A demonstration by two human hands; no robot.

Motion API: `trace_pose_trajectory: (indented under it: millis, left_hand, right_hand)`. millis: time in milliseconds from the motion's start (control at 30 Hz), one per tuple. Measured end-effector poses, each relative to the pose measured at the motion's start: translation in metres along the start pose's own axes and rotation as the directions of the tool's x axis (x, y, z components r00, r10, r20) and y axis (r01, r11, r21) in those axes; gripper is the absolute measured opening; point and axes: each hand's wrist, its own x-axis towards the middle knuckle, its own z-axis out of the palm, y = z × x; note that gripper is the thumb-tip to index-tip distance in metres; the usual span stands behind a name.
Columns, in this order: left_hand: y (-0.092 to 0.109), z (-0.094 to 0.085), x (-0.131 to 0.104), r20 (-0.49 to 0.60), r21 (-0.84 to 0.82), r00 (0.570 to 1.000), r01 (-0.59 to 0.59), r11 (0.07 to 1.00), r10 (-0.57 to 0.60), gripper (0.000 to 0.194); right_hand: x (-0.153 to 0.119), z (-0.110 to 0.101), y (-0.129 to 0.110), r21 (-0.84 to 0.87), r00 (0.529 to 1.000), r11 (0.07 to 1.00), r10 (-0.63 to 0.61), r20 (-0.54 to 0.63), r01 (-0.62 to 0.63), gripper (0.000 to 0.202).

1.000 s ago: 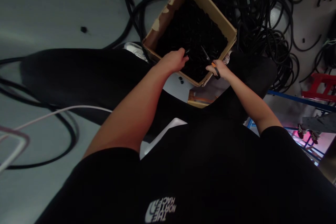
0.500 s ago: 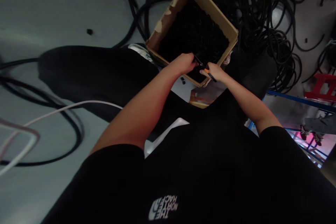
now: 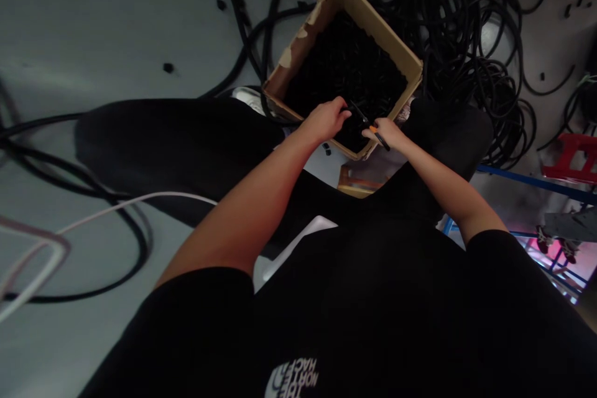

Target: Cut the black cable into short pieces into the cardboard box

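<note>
My left hand (image 3: 330,118) is closed in a pinch above the near side of a cardboard box (image 3: 385,12). A dark strand, seemingly the end of a black cable, shows at its fingertips; most of it is hidden. To its right, my right hand (image 3: 389,132) is wrapped around pliers (image 3: 380,137) with orange and black handles. Their dark jaws point up and left, toward my left fingertips. Below both hands, the box is filled with small black pieces (image 3: 349,56), too dark to make out singly.
Tangled black cables (image 3: 448,18) lie beyond and right of the box. Loose black bits (image 3: 168,67) dot the grey floor. A white cord (image 3: 158,194) crosses near my left arm. At the right are a red stool (image 3: 569,158), a blue frame (image 3: 536,177) and another person's feet (image 3: 555,245).
My hands have moved slightly apart, and the pliers show more clearly between them. The whole view has shifted a little downward.
</note>
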Motion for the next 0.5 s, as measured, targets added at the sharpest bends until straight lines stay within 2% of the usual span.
trace_pose_trajectory:
  millis: [167,300,400,500]
  left_hand:
    - [0.005,-0.007,0.000,0.049,0.045,0.997,0.053,0.998,-0.055,0.043]
    - [-0.003,-0.010,0.000,0.131,0.122,0.988,0.067,0.990,-0.083,0.047]
    - [-0.010,-0.009,-0.001,0.117,0.152,0.991,0.052,0.987,-0.071,0.046]
    - [-0.015,-0.008,-0.002,0.108,0.150,0.994,0.013,0.989,-0.030,0.047]
  right_hand:
    - [-0.004,-0.005,-0.003,0.028,1.000,0.999,0.028,0.004,-0.028,0.034]
    - [-0.007,-0.009,-0.002,0.092,0.996,0.992,0.085,0.001,-0.084,0.037]
    - [-0.008,-0.011,0.001,0.132,0.996,0.987,0.090,0.012,-0.091,0.040]
    - [-0.010,-0.012,0.005,0.195,0.993,0.976,0.083,0.089,-0.099,0.044]
